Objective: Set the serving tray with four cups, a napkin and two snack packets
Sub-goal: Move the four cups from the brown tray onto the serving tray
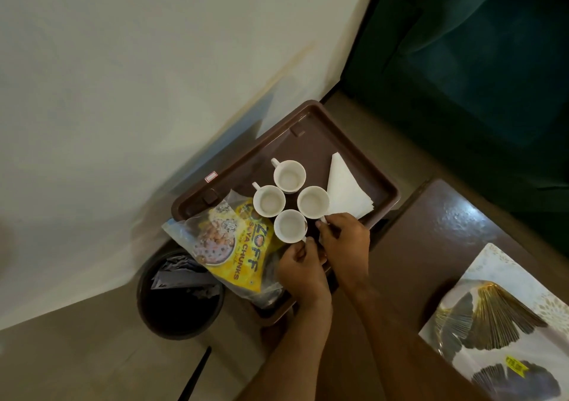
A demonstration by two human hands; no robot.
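Observation:
A brown plastic serving tray (311, 117) holds several white cups in a tight cluster: one at the far side (289, 176), one at the left (268, 200), one at the right (313, 202) and one nearest me (290, 226). A folded white napkin (346, 188) lies on the tray's right part. A yellow soya chunks packet (234, 246) rests over the tray's left edge; a second packet under it cannot be made out. My left hand (303, 273) pinches the handle of the nearest cup. My right hand (345, 242) pinches the handle of the right cup.
A dark round bin (180, 302) with paper scraps stands left of the tray, by the white wall. A brown table (431, 240) lies to the right, with a leaf-patterned mat (505, 317) on it. A dark teal sofa (477, 62) fills the upper right.

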